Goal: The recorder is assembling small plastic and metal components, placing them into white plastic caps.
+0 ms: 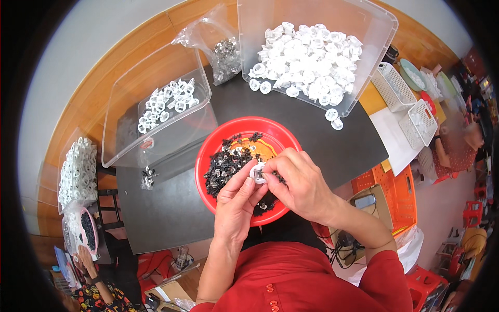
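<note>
Above a red basin (201, 151), my left hand (234, 205) pinches a small white round plastic part (254, 173) between thumb and fingers. A greyish piece shows in the middle of that part. My right hand (299, 179) meets it from the right, its thumb and fingertips pressed together at the part's edge. Whatever is between the right fingertips is too small to name. Below both hands, many small black parts (223, 174) lie heaped in the basin, with some shiny metal bits among them. The hands hide some of the pile.
A clear bin (377, 57) of white round parts stands at the back right, some spilled onto the dark table (171, 218). Another clear bin (119, 127) and a plastic bag (226, 60) of metal bits are at the back left. Another person's hand (86, 258) is at lower left.
</note>
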Tool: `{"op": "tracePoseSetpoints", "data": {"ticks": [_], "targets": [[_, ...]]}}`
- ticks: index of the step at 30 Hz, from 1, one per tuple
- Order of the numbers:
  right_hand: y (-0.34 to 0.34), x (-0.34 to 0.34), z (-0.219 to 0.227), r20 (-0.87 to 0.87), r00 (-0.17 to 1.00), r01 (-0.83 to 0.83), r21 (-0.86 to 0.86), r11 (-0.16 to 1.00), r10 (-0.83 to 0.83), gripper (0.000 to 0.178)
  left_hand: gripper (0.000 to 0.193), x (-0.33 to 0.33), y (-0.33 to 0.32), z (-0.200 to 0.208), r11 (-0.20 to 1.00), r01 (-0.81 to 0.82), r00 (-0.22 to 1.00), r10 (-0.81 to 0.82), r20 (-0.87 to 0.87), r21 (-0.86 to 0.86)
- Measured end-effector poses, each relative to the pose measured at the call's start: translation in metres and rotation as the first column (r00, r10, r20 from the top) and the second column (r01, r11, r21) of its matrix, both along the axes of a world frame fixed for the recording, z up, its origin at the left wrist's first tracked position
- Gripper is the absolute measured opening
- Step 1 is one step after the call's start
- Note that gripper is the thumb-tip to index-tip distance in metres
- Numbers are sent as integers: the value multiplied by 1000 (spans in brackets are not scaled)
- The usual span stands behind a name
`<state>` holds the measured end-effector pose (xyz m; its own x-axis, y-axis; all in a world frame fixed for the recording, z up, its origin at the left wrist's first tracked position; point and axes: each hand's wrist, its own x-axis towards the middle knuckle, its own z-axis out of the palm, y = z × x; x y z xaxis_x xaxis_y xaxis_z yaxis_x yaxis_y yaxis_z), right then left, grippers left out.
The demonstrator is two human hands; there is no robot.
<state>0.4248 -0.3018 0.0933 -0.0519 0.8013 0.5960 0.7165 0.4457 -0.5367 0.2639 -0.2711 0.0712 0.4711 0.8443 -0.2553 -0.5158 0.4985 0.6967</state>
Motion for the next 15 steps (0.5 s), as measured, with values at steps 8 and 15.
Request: {"op": "tracePoseSetpoints", "data": {"ticks": [8,15], "targets": [[-1,-3,1,46,997,-69,82,994,66,15,31,-3,-1,-4,1000,21,998,-22,55,23],[1,-6,1,-15,990,-138,72,988,140,15,37,-3,-4,-5,996,-14,1000,12,25,85]]}}
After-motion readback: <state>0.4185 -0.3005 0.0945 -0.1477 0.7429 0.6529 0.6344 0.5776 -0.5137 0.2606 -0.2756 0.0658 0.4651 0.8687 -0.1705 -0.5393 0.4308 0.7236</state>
